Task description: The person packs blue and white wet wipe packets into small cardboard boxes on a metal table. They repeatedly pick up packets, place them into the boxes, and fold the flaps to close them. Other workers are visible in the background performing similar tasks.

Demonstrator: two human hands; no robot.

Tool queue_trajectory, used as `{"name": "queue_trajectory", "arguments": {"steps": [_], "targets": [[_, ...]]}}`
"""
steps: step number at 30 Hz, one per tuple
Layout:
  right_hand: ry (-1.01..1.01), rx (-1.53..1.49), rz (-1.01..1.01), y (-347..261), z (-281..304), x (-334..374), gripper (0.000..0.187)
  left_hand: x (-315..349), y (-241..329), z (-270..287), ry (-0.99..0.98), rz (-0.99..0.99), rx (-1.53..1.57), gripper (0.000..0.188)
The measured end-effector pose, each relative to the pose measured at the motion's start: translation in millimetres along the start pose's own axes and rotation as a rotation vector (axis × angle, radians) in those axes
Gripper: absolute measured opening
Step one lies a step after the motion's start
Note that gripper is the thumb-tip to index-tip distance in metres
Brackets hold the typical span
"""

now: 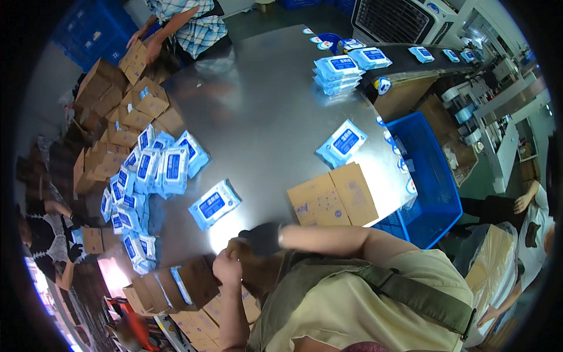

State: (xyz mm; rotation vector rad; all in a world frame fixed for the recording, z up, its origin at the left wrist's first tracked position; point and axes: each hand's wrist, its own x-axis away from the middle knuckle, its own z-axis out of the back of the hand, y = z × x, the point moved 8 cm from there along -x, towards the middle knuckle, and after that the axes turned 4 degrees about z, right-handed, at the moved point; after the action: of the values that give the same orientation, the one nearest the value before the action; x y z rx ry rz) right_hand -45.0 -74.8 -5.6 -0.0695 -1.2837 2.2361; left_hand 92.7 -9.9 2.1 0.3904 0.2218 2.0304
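At the table's near edge my left hand (227,268) is closed, its fingers curled at the edge of a brown cardboard box (253,271) that my arms and body partly hide. Across the top of this box reaches my right hand (262,239) in a dark glove; motion blurs it, and its fingers cannot be made out. A blue-and-white pack of wet wipes (214,205) lies flat just beyond my hands. To the right of them rests a flattened carton (319,199), with another wipes pack (342,144) behind it.
Many wipes packs (174,170) lie heaped on the steel table's (258,117) left side, beside small cartons (135,111). An open box (187,284) stands near left. Stacked packs (338,73) sit by a conveyor (404,58); a blue crate (434,199) is right. Other people work around.
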Motion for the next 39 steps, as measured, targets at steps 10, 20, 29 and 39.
{"name": "queue_trajectory", "arguments": {"steps": [10,20,29,39], "targets": [[1.022,1.193,-0.723,346,467,221,0.058,1,-15,0,0.093,0.321,-0.025,0.02],[0.594,0.911,-0.633,331,443,106,0.076,1,-30,-11,0.088,0.37,-0.051,0.023],[0.458,0.995,-0.452,209,266,16,0.102,-5,-23,-6,-0.002,0.456,-0.103,0.026],[0.108,0.274,-0.277,203,284,-115,0.106,-3,-20,-3,0.009,0.476,0.004,0.023]]}}
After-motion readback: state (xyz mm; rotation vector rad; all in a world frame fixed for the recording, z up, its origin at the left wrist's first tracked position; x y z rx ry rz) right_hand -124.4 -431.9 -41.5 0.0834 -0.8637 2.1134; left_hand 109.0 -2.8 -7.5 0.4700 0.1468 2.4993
